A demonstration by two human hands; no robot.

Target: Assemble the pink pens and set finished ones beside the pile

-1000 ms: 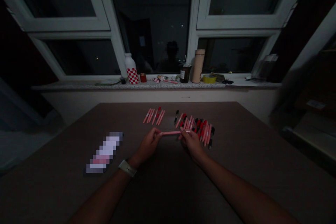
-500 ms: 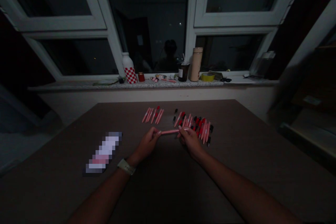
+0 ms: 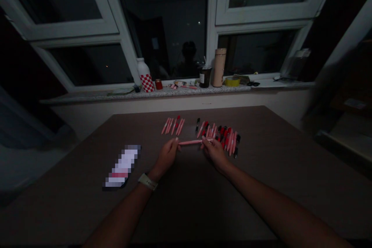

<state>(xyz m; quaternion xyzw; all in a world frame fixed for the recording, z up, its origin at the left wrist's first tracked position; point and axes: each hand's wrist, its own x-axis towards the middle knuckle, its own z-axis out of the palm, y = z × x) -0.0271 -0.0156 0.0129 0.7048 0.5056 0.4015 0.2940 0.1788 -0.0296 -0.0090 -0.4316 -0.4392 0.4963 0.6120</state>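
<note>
A pink pen is held level above the dark table, one end pinched in each hand. My left hand, with a watch on its wrist, grips the left end. My right hand grips the right end. Behind the right hand lies a row of several pink, red and black pens. A smaller group of pink and red pens lies further left, behind the left hand.
A blurred flat object lies on the table to the left. The windowsill behind carries a red-checked white bottle, a small red tin, a dark cup, a tan flask and yellow tape.
Both hands keep the same hold on the pink pen. The view has shifted a little, so the hands and pens sit slightly higher and to the right in the picture.
</note>
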